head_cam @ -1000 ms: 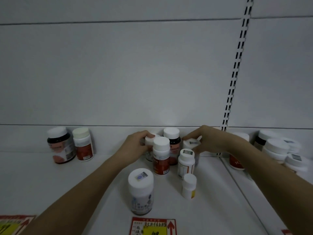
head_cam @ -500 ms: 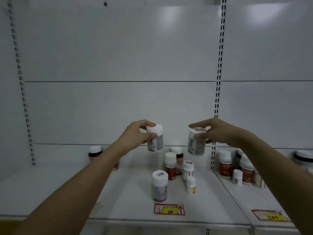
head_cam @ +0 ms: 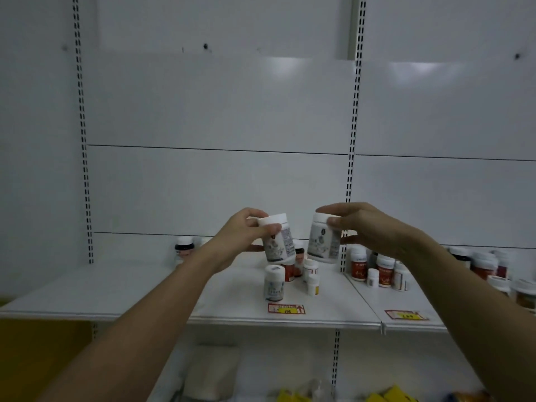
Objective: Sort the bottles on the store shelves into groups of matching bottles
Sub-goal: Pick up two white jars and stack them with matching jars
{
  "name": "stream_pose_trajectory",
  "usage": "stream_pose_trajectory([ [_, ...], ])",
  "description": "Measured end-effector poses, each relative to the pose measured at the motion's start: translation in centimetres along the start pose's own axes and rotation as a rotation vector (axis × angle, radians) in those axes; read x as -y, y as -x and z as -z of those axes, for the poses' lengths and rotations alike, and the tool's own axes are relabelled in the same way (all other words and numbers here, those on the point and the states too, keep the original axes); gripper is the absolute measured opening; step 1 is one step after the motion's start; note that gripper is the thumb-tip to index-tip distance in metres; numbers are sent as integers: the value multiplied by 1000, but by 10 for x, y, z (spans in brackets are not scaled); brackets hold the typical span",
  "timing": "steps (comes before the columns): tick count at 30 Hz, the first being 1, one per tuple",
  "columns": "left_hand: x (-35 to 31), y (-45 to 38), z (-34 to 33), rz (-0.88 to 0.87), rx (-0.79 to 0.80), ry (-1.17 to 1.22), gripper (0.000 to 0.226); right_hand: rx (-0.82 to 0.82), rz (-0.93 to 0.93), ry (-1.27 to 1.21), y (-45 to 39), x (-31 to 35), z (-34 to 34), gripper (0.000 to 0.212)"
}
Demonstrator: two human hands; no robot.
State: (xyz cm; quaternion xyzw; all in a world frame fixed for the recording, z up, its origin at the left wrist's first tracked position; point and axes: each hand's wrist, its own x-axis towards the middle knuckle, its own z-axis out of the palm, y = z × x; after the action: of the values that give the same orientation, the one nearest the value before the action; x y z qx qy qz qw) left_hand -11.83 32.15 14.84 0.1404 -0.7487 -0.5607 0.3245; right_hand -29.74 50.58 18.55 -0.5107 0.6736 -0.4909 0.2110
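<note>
My left hand point(head_cam: 240, 236) grips a white bottle with a grey label point(head_cam: 278, 242), tilted slightly, in the air above the shelf. My right hand point(head_cam: 368, 227) holds a second, similar white bottle point(head_cam: 323, 242) close beside it; the two bottles are a small gap apart. Below them on the white shelf point(head_cam: 145, 291) stand a matching grey-label bottle point(head_cam: 274, 282), red-label bottles point(head_cam: 290, 271) partly hidden behind the held ones, and small white bottles point(head_cam: 312, 284).
A dark bottle point(head_cam: 184, 248) stands at the back left of the shelf. The right shelf section holds several red-label and white bottles point(head_cam: 383, 271). Price tags point(head_cam: 286, 309) sit on the front edge. A lower shelf holds white and yellow packages point(head_cam: 214, 369).
Both hands have lifted a bottle each off the shelf and brought them close together in the air. The view has pulled back, showing more shelving.
</note>
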Motion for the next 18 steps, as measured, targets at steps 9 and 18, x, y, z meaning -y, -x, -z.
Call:
stream_pose_trajectory([
  [9, -21, 62, -56, 29, -7, 99, 32, 75, 38, -406, 66, -8, -11, 32],
  [18, -16, 109, -117, 203, -100, 262, 41, -49, -22, -501, 118, -32, -9, 17],
])
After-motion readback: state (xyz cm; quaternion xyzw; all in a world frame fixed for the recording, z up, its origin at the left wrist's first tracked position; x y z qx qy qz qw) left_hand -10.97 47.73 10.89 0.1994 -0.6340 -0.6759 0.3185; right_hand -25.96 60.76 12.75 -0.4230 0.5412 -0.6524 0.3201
